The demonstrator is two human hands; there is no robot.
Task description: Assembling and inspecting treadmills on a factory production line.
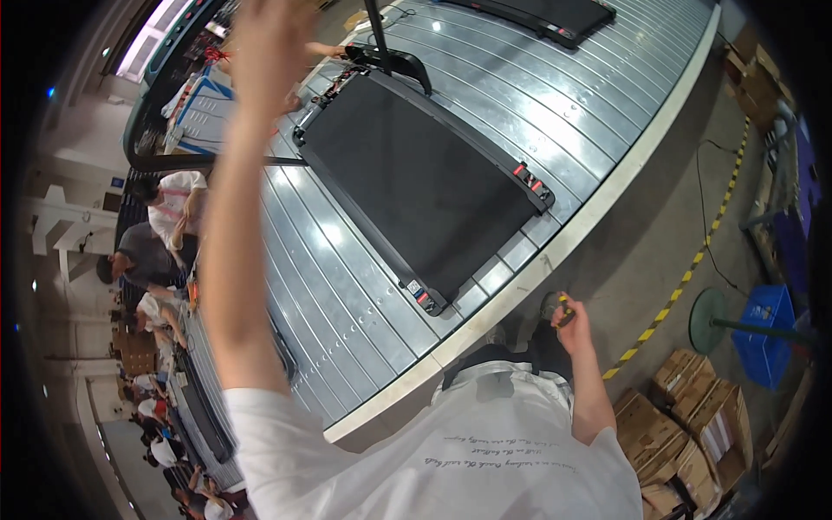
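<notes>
Axis: the treadmill [416, 186] is laid flat with its long axis running diagonally, from the upper left of the view down to the lower right; the end with the folded handlebar [394, 62] is pointed to the upper left, the end with the red-marked rear caps [530, 180] to the lower right.
Place: the treadmill is carried on the ribbed metal conveyor [537, 95], near its pale outer edge and just ahead of the person.
Look: a wide matte black belt is framed by dark side rails; small red and black fittings are seen at both rear corners, and red wiring is seen at the front end.
Left hand: the left hand [269, 43] is raised high over the front end of the treadmill; it is blurred, and whether its grip is spread or pressed together cannot be told.
Right hand: the right hand [568, 319] is held low beside the body, over the floor, its grip closed round a small dark tool with a yellow part [564, 309].
Surroundings: a second treadmill [555, 17] is carried further along the conveyor; cardboard boxes [693, 416] and a blue crate [767, 334] are set on the floor to the right, beyond a yellow-and-black floor stripe [685, 282]; other people [165, 234] are seated at the left.
In the way: the raised left forearm is seen across the conveyor's left part.
</notes>
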